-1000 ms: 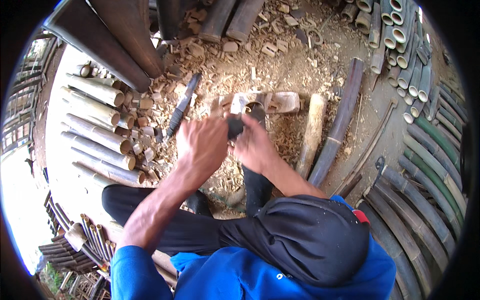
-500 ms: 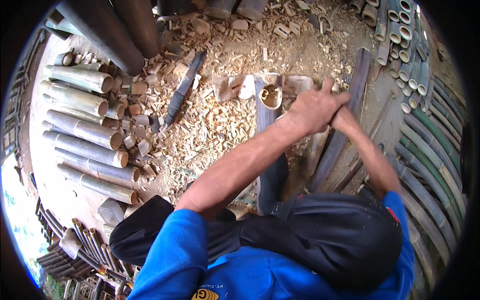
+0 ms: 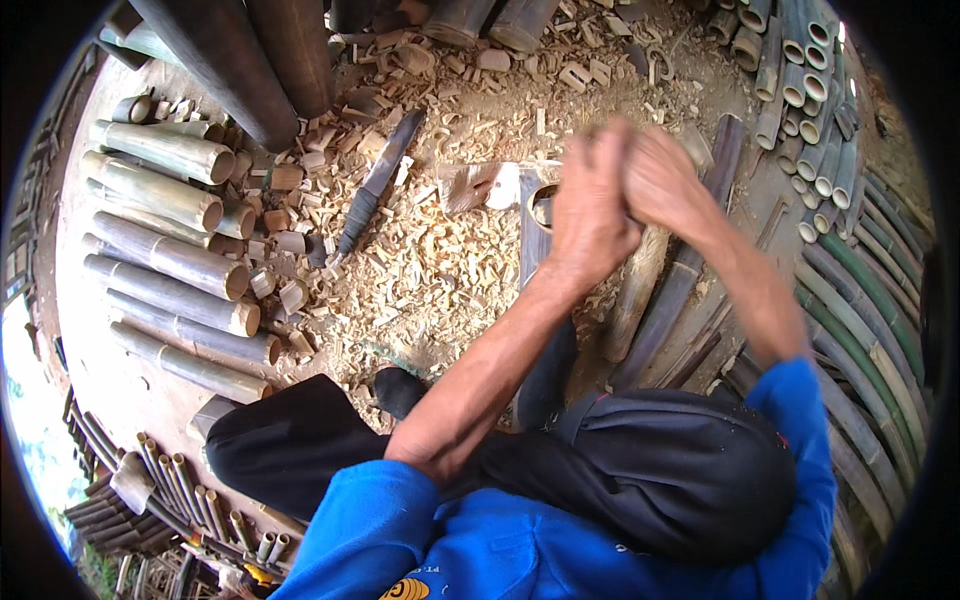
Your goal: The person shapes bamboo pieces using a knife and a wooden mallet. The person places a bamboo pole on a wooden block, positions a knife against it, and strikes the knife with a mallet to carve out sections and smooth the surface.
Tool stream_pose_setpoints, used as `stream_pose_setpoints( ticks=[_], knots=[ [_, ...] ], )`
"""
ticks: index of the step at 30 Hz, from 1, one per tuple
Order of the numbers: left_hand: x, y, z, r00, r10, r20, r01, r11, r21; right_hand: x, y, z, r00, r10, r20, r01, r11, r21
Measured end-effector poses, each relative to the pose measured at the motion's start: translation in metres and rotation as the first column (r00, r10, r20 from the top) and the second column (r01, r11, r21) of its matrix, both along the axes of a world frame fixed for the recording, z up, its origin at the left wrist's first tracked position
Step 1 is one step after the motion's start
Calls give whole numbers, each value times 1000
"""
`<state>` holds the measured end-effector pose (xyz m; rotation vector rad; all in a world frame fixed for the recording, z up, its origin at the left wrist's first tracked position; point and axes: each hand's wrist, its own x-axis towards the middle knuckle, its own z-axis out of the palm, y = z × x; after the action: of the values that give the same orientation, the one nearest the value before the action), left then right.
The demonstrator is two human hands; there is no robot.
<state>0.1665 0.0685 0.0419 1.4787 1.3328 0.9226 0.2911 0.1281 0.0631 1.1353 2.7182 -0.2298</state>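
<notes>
My left hand (image 3: 593, 205) and my right hand (image 3: 668, 180) are pressed against each other above the wood block. Both are smeared by motion. The left fingers stretch upward side by side; the right fingers are mostly hidden between the hands, and no tool shows in either. Behind the left hand, partly covered, a dark bamboo tube (image 3: 533, 240) leans with its hollow end on a carved wooden block (image 3: 468, 188). To the left, a large knife (image 3: 374, 190) with a black-wrapped handle lies on the shavings.
Wood shavings (image 3: 440, 290) and bamboo offcuts cover the ground ahead. Cut bamboo sections (image 3: 165, 258) lie in a row at left. A dark split pole (image 3: 690, 250) lies right of my hands. Stacked bamboo tubes (image 3: 815, 130) and long bamboo poles (image 3: 870, 340) line the right side.
Both hands have moved up and slightly left, staying together; the left fingers now point upward and the left hand covers part of the bamboo tube's open end. The knife stays in place.
</notes>
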Motion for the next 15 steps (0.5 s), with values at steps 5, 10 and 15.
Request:
stream_pose_setpoints(
  ticks=[5, 10, 15],
  knots=[
    [24, 19, 14, 565, -788, -243, 776, 608, -169, 32, -98, -11, -37, -999, 7, 543, -26, -839],
    [5, 24, 8, 805, -585, -102, 588, 809, 4, 1, -41, 33, 600, -792, 117, 705, 453, -546],
    [-10, 21, 10, 979, -178, 96, 157, 968, 197, -1, 14, 31, 946, -132, 297, 206, 950, -236]
  ],
)
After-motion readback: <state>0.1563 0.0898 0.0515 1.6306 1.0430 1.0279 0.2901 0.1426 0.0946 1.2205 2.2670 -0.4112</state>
